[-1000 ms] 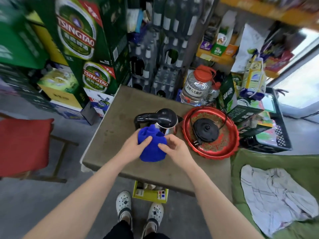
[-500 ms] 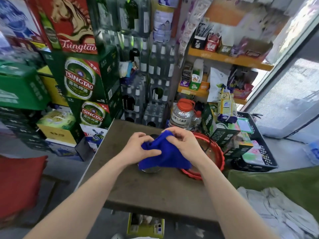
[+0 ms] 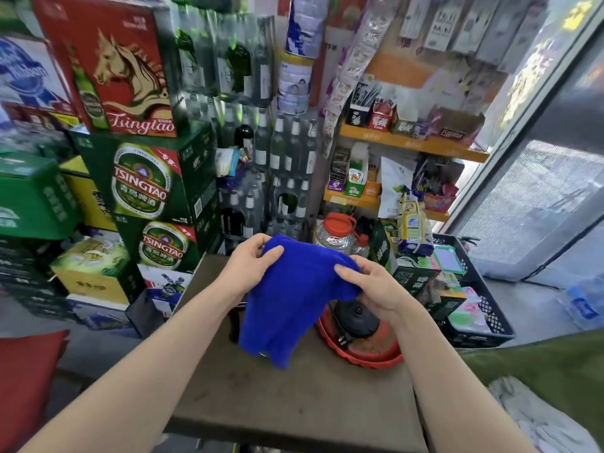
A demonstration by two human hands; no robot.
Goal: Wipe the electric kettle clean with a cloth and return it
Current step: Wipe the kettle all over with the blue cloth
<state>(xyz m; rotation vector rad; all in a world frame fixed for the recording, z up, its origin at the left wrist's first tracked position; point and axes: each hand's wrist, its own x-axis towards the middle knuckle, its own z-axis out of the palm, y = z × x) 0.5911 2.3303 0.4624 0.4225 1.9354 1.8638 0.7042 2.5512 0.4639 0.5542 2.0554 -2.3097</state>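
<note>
A bright blue cloth (image 3: 294,299) hangs spread out above the brown table (image 3: 294,403), held up by both hands. My left hand (image 3: 250,268) pinches its upper left edge and my right hand (image 3: 376,289) grips its upper right edge. The cloth hides almost all of the electric kettle; only a dark bit of the kettle's handle (image 3: 233,325) shows at the cloth's left edge. The black kettle base (image 3: 356,318) with its cord lies in a red round tray (image 3: 366,354) just right of the cloth, below my right hand.
Stacked beer cartons (image 3: 147,184) and bottle packs (image 3: 277,152) stand behind the table. A clear jar with a red lid (image 3: 336,233) sits at the table's far edge. A black crate of goods (image 3: 474,295) is on the right, a red cushion (image 3: 26,380) on the left.
Both hands have lifted the blue cloth off the kettle and pulled it open, so it hangs spread in the air. The camera has tilted up toward the shelves.
</note>
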